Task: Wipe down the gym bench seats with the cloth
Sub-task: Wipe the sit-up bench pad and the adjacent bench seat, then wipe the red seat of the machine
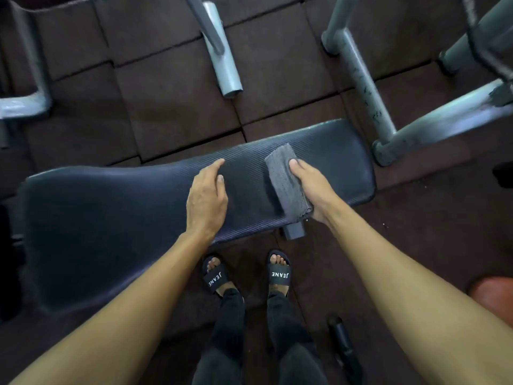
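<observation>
A dark padded gym bench seat [111, 212] with a ribbed surface runs across the middle of the view, wider at its left end. A folded grey cloth [283, 182] lies across the narrower right part of the seat. My right hand [311, 187] grips the cloth along its right edge and presses it onto the pad. My left hand [208, 195] rests flat on the seat just left of the cloth, fingers together and holding nothing.
Grey metal frame tubes [363, 79] of other gym machines stand on the dark rubber floor tiles beyond the bench, at the right, middle and far left. My feet in black sandals [279, 273] stand by the near edge. A black handle [344, 345] lies on the floor at lower right.
</observation>
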